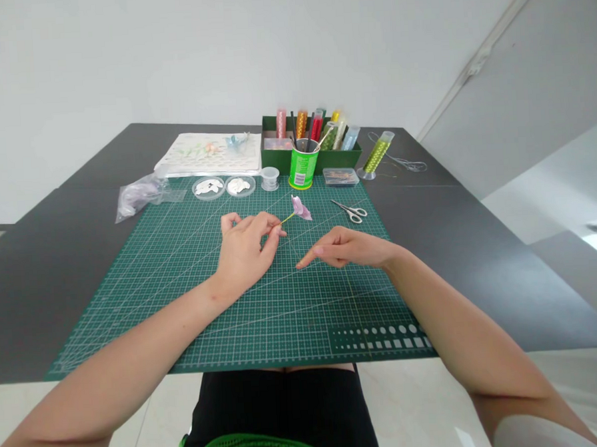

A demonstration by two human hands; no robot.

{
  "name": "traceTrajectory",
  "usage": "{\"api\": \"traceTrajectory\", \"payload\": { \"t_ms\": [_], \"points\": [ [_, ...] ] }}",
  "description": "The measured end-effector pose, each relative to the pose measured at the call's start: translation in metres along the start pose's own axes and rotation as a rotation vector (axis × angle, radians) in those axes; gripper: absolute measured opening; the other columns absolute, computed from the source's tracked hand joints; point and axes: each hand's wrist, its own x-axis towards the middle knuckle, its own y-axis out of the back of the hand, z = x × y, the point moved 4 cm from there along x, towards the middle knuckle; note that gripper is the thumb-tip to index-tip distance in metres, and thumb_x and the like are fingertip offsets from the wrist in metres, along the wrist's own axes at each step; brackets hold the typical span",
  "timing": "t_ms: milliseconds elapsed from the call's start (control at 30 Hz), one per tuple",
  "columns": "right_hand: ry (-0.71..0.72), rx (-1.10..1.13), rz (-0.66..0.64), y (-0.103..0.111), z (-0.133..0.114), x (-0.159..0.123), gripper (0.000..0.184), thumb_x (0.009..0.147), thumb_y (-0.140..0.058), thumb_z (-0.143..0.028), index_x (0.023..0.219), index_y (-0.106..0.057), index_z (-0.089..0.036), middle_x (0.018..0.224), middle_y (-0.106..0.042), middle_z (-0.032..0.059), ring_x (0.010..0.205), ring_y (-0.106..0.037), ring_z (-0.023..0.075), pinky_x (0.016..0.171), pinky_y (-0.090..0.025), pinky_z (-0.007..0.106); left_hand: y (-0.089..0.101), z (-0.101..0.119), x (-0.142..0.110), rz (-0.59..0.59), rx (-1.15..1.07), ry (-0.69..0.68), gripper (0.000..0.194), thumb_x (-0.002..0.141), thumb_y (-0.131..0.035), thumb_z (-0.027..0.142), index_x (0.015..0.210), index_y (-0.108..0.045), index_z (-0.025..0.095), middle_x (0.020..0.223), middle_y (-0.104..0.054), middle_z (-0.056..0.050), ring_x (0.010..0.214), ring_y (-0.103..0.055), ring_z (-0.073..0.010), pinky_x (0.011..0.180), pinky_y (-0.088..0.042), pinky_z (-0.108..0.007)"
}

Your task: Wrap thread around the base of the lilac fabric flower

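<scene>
My left hand (247,249) pinches the thin yellow stem of a small pink paper flower (301,208), holding it just above the green cutting mat (192,289). The flower head points up and to the right. My right hand (344,248) hovers over the mat to the right, index finger stretched toward the left with the other fingers loosely curled; it holds nothing that I can see. A thin wire seems to run between the two hands, too fine to be sure.
Scissors (350,211) lie right of the flower. Two clear dishes (224,186), a small spool (270,178), a green cup (303,163), a green organiser box of bead tubes (275,159), a flat plastic case (341,176), a plastic bag (139,195) and a white tray (209,155) line the mat's far edge.
</scene>
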Motion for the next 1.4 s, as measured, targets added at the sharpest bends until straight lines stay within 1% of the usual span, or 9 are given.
{"api": "traceTrajectory", "payload": {
  "t_ms": [167,333,533,633,767,900,1000,1067,1400],
  "points": [
    [-0.140,-0.064,0.306,0.016,0.020,0.008,0.065,0.104,-0.036,-0.061,0.095,-0.076,-0.011,0.049,-0.032,-0.0084,0.045,-0.029,0.0095,0.048,-0.026,0.026,-0.005,-0.004,0.001,-0.075,-0.179,0.130,0.012,0.100,-0.053,0.029,0.092,-0.060,0.024,0.079,-0.081,0.007,0.069,-0.067,-0.0185,0.089,-0.035,-0.042],
    [-0.257,-0.154,0.762,0.040,0.043,0.008,0.035,0.103,-0.041,-0.049,0.087,-0.054,-0.021,0.053,-0.046,-0.0072,0.047,-0.040,0.0116,0.053,-0.034,0.026,-0.008,-0.004,-0.001,-0.099,-0.243,0.171,0.012,0.099,-0.053,0.032,0.091,-0.059,0.024,0.077,-0.081,0.006,0.078,-0.070,-0.0204,0.091,-0.036,-0.041],
    [-0.089,-0.416,1.054,0.047,0.044,0.004,0.022,0.093,-0.058,-0.039,0.104,-0.056,-0.021,0.110,-0.068,0.0109,0.102,-0.064,0.0244,0.094,-0.049,0.043,-0.006,0.000,-0.001,-0.099,-0.272,0.160,0.013,0.098,-0.053,0.033,0.092,-0.059,0.025,0.077,-0.081,0.007,0.075,-0.069,-0.0203,0.091,-0.036,-0.042],
    [0.033,-0.366,0.966,0.035,0.040,0.010,0.028,0.092,-0.057,-0.037,0.113,-0.062,-0.021,0.123,-0.068,0.0119,0.116,-0.062,0.0269,0.105,-0.046,0.048,-0.006,0.001,-0.001,-0.101,-0.275,0.160,0.013,0.099,-0.052,0.034,0.092,-0.059,0.025,0.077,-0.081,0.007,0.074,-0.069,-0.0201,0.090,-0.036,-0.042],
    [0.109,0.014,0.602,0.004,0.036,0.024,0.035,0.093,-0.060,-0.044,0.119,-0.068,-0.023,0.122,-0.073,0.0079,0.116,-0.066,0.0232,0.106,-0.048,0.043,-0.007,0.001,0.000,-0.115,-0.261,0.154,0.013,0.099,-0.051,0.032,0.092,-0.059,0.025,0.077,-0.080,0.007,0.076,-0.069,-0.0201,0.091,-0.037,-0.042],
    [0.082,0.257,0.412,-0.021,0.027,0.027,0.045,0.095,-0.061,-0.052,0.127,-0.065,-0.021,0.071,-0.069,-0.0012,0.061,-0.064,0.0139,0.066,-0.055,0.030,-0.006,-0.002,0.000,-0.105,-0.240,0.170,0.012,0.098,-0.052,0.030,0.090,-0.059,0.025,0.076,-0.080,0.006,0.076,-0.069,-0.0194,0.092,-0.038,-0.041],
    [0.066,0.157,0.511,-0.022,0.018,0.022,0.037,0.094,-0.064,-0.051,0.114,-0.072,-0.020,0.048,-0.039,-0.0108,0.041,-0.031,0.0076,0.042,-0.028,0.023,-0.005,-0.005,0.001,-0.077,-0.227,0.175,0.012,0.098,-0.053,0.029,0.089,-0.059,0.024,0.075,-0.080,0.006,0.074,-0.068,-0.0194,0.091,-0.038,-0.042],
    [0.105,0.044,0.593,-0.019,0.009,0.018,0.032,0.092,-0.067,-0.049,0.099,-0.076,-0.019,0.051,-0.037,-0.0091,0.044,-0.024,0.0068,0.043,-0.019,0.024,-0.005,-0.006,0.001,-0.065,-0.213,0.171,0.012,0.098,-0.054,0.028,0.088,-0.059,0.024,0.075,-0.079,0.006,0.072,-0.068,-0.0194,0.090,-0.038,-0.042],
    [0.211,-0.066,0.702,-0.014,-0.025,-0.005,0.035,0.089,-0.070,-0.052,0.090,-0.084,-0.019,0.048,-0.037,-0.0049,0.050,-0.029,0.0097,0.048,-0.020,0.028,-0.013,-0.002,-0.001,-0.218,-0.069,0.020,0.014,0.099,-0.053,0.023,0.091,-0.065,0.023,0.082,-0.079,0.004,0.071,-0.067,-0.0169,0.091,-0.033,-0.042]
  ]
}}
